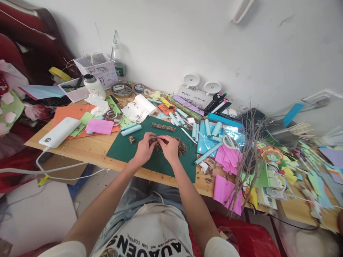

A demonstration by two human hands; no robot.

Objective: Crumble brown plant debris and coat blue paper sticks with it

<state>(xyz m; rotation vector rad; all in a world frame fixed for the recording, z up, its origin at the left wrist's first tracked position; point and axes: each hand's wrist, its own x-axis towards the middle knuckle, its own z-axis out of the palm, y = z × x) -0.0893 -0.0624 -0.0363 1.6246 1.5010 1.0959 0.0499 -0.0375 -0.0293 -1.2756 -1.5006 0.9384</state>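
Note:
Both hands work close together over a dark green cutting mat (125,145). My left hand (145,147) is closed, its fingertips pinching a piece of brown, crumbly plant-like material (153,141). On the same piece, the thumb and fingers of my right hand (169,145) press from the other side. A loose pile of brown shreds (182,147) lies beside and partly behind my right hand. Farther back on the mat rests a stick coated in brown shreds (163,127). To the left sits a small brown clump (131,139).
Light blue paper tubes (131,130) lie at the mat's left, with several more to its right. A white power bank (59,132) is at the table's left edge. Dry twigs (248,153) stand at the right near pink paper (227,192). An open white bottle (94,85) stands behind.

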